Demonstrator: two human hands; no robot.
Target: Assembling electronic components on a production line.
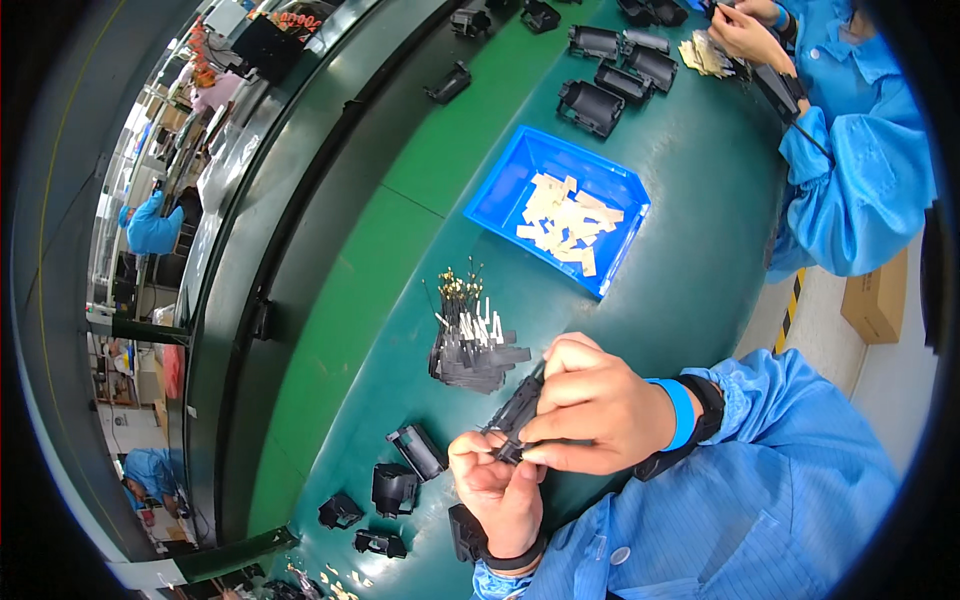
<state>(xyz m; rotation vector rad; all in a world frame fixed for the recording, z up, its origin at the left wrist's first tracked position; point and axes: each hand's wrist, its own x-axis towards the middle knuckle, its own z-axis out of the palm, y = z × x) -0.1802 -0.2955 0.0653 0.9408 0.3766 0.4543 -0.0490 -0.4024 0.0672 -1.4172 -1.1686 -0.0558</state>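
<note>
A black plastic housing (518, 408) is held between my two hands above the green table. My left hand (497, 492) pinches its near end with thumb and fingers. From the right, my right hand (598, 412) closes over its side, the fingertips close to those of my left hand. What the fingertips press on is too small to make out. Just beyond the housing lies a bundle of flat black strips with thin wires (468, 345), showing white sleeves and gold-coloured tips. Left of my left hand sit several similar black housings (395, 489).
A blue bin (490, 205) with pale flat pieces (565, 222) stands farther off. More black housings (592, 107) lie at the far side, near a co-worker's hands (748, 38). A green conveyor belt (345, 300) runs along the left, carrying a black housing (449, 83).
</note>
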